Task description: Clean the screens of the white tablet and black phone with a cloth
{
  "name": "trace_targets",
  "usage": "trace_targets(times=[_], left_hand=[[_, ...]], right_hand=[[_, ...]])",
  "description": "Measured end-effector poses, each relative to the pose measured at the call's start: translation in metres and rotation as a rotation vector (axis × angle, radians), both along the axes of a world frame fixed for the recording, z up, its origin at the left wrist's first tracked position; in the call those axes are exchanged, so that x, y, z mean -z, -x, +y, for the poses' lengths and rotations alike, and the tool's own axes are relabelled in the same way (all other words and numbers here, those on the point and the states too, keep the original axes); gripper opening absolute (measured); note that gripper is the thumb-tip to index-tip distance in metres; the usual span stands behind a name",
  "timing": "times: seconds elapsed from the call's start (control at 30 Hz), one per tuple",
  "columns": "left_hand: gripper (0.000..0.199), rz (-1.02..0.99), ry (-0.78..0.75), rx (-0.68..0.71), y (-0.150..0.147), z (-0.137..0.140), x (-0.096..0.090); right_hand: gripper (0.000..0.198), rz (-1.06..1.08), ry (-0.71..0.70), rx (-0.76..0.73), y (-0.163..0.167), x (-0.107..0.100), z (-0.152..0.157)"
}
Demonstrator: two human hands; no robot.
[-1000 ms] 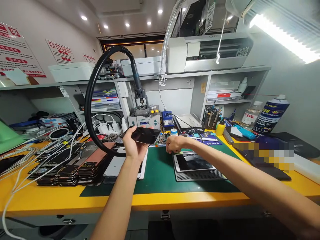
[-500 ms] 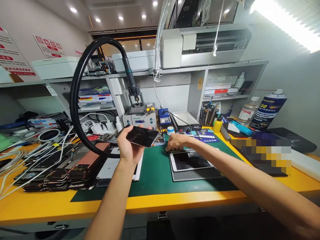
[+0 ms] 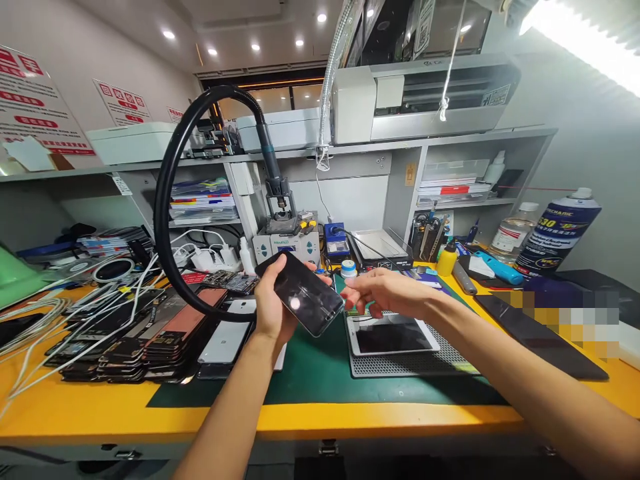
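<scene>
One dark phone (image 3: 309, 297): we are holding it tilted above the green mat (image 3: 320, 380), its long axis slanting down toward the right hand (image 3: 387, 293).
Left hand (image 3: 273, 303): grasping the phone's upper-left end, thumb on top.
Right hand: hovering just beside the lower end, fingers half curled; whether it is pinching anything, we cannot tell.

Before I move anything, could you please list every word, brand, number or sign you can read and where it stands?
"MECHANIC" on the blue spray can.
"30" on that can, perhaps after another digit.
"MI", small, on the white phone's back.
Too small or blurred to read: the red-and-white wall signs, the clear bottle's label, print on the white machine.
No legible text: the black phone in the left hand.
</scene>
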State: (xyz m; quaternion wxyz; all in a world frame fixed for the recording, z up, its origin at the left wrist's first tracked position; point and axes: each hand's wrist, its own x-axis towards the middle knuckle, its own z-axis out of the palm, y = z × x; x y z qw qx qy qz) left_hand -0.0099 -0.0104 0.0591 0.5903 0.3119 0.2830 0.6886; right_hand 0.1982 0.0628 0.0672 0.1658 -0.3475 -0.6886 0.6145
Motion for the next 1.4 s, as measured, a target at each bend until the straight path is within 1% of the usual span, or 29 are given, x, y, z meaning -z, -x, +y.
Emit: trace_targets(times=[0.13,0.23,0.33,0.47,0.57,0.63,0.67,0.7,0.77,0.8,0.87,0.9,0.97,1.0,1.03,1.07,1.1,1.17,1.2,1.27,1.33,1.4], left_hand=[[0.051,0.055,-0.051,0.083,-0.011,-0.004,0.002],[0.058,0.095,-0.067,0.144,-0.018,-0.008,0.004],[0.062,0.124,-0.069,0.187,-0.022,-0.009,0.006],[0.064,0.101,-0.066,0.204,-0.023,-0.009,0.010],[0.051,0.062,-0.076,0.227,-0.023,-0.010,0.014],[0.045,0.054,-0.091,0.264,-0.022,-0.012,0.015],[0.043,0.050,-0.104,0.295,-0.022,-0.013,0.014],[0.042,0.046,-0.125,0.334,-0.022,-0.013,0.014],[0.044,0.045,-0.181,0.397,-0.022,-0.013,0.012],[0.045,0.054,-0.203,0.405,-0.024,-0.012,0.011],[0.044,0.099,-0.216,0.370,-0.027,-0.010,0.011],[0.043,0.129,-0.206,0.334,-0.030,-0.008,0.012],[0.037,0.176,-0.172,0.258,-0.034,-0.006,0.015],[0.033,0.192,-0.160,0.228,-0.036,-0.006,0.016],[0.028,0.206,-0.152,0.201,-0.037,-0.005,0.017],[0.023,0.219,-0.148,0.176,-0.037,-0.005,0.017],[0.019,0.234,-0.148,0.149,-0.036,-0.005,0.017],[0.016,0.274,-0.150,0.082,-0.034,-0.005,0.017],[0.017,0.297,-0.151,0.051,-0.032,-0.006,0.016],[0.024,0.348,-0.149,0.008,-0.029,-0.007,0.016],[0.025,0.404,-0.145,0.003,-0.028,-0.008,0.017],[0.024,0.453,-0.148,0.022,-0.030,-0.011,0.019]], right_hand=[[0.043,0.206,0.163,-0.091,-0.002,0.009,-0.030],[0.035,0.302,0.213,-0.110,0.002,0.018,-0.039],[0.029,0.365,0.212,-0.105,0.004,0.024,-0.041],[0.028,0.425,0.146,-0.062,0.002,0.029,-0.041],[0.029,0.455,0.100,-0.012,0.002,0.033,-0.041],[0.028,0.493,0.120,0.008,0.002,0.033,-0.042],[0.028,0.522,0.168,0.015,0.002,0.033,-0.043],[0.027,0.560,0.247,0.019,0.002,0.032,-0.044],[0.023,0.659,0.471,0.001,0.001,0.032,-0.046],[0.021,0.706,0.591,-0.021,0.001,0.032,-0.047],[0.020,0.775,0.791,-0.093,0.001,0.032,-0.049],[0.019,0.796,0.866,-0.137,0.001,0.032,-0.051],[0.019,0.809,0.949,-0.206,0.003,0.033,-0.053],[0.021,0.795,0.946,-0.235,0.003,0.033,-0.054],[0.025,0.768,0.905,-0.253,0.003,0.032,-0.053],[0.030,0.731,0.831,-0.253,0.003,0.032,-0.051],[0.033,0.691,0.731,-0.223,0.001,0.031,-0.049],[0.037,0.632,0.530,-0.088,-0.004,0.029,-0.040],[0.037,0.623,0.451,0.000,-0.008,0.028,-0.035],[0.037,0.634,0.337,0.143,-0.015,0.025,-0.028],[0.033,0.657,0.241,0.194,-0.019,0.023,-0.026],[0.028,0.658,0.121,0.180,-0.018,0.022,-0.030]])
